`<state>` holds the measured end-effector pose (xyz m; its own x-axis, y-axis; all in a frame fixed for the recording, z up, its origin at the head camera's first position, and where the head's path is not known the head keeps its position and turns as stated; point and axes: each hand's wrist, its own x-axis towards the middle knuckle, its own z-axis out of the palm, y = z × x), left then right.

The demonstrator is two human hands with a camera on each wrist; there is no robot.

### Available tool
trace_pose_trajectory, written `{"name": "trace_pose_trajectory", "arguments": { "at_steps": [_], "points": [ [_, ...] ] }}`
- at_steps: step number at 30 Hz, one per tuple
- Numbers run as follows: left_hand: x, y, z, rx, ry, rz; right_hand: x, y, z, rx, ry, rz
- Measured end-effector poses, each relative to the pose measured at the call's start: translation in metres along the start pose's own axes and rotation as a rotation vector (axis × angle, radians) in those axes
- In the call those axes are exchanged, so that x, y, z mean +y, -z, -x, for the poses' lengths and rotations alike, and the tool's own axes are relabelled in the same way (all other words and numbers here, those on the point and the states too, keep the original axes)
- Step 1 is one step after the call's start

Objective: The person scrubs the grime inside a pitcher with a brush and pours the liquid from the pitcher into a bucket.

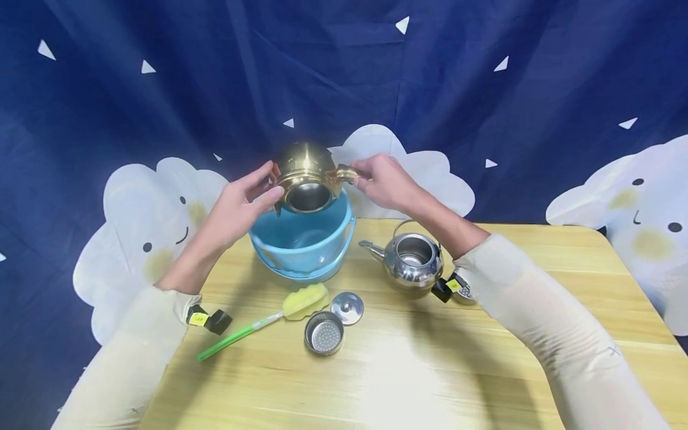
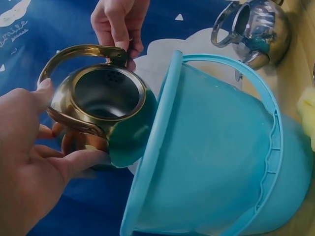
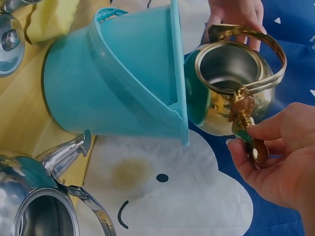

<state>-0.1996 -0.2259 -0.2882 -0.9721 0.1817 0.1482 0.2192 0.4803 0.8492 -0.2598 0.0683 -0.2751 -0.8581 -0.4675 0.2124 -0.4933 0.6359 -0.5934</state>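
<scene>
A gold teapot (image 1: pixel 305 160) is held tilted above the light-blue bucket (image 1: pixel 325 258), its open mouth facing me. My left hand (image 1: pixel 236 206) grips it on the left, thumb and fingers spread around the side where the handle (image 2: pixel 81 51) joins. On the opposite side, my right hand (image 1: pixel 388 182) pinches the spout (image 3: pixel 243 120) between thumb and fingers. The teapot's mouth has no lid on it, and small holes show inside, at the spout's base, in the left wrist view.
A silver teapot (image 1: pixel 405 276), lidless, stands right of the bucket. In front lie a yellow sponge brush (image 1: pixel 305 302) with a green handle, a silver lid (image 1: pixel 347 308) and a strainer cup (image 1: pixel 325 334). Another metal piece (image 1: pixel 465 296) is partly hidden by my right wrist.
</scene>
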Motion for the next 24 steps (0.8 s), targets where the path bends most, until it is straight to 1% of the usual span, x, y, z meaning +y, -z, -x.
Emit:
{"name": "trace_pose_trajectory", "arguments": {
  "at_steps": [4, 7, 12, 16, 24],
  "points": [
    [-0.003, 0.000, 0.003, 0.021, 0.019, -0.006, 0.000, 0.000, 0.000, -0.005, 0.000, -0.002],
    [-0.004, 0.000, 0.005, 0.033, 0.042, -0.005, -0.001, 0.001, -0.001, -0.027, -0.028, -0.016],
    [-0.004, -0.002, 0.008, 0.035, 0.070, 0.066, -0.001, 0.003, -0.001, -0.039, -0.078, -0.030],
    [-0.005, -0.004, 0.009, 0.020, 0.073, 0.101, 0.000, 0.003, -0.001, -0.030, -0.096, -0.045],
    [-0.010, -0.008, 0.011, -0.005, 0.050, 0.093, 0.001, 0.001, -0.001, -0.015, -0.124, -0.058]
  ]
}}
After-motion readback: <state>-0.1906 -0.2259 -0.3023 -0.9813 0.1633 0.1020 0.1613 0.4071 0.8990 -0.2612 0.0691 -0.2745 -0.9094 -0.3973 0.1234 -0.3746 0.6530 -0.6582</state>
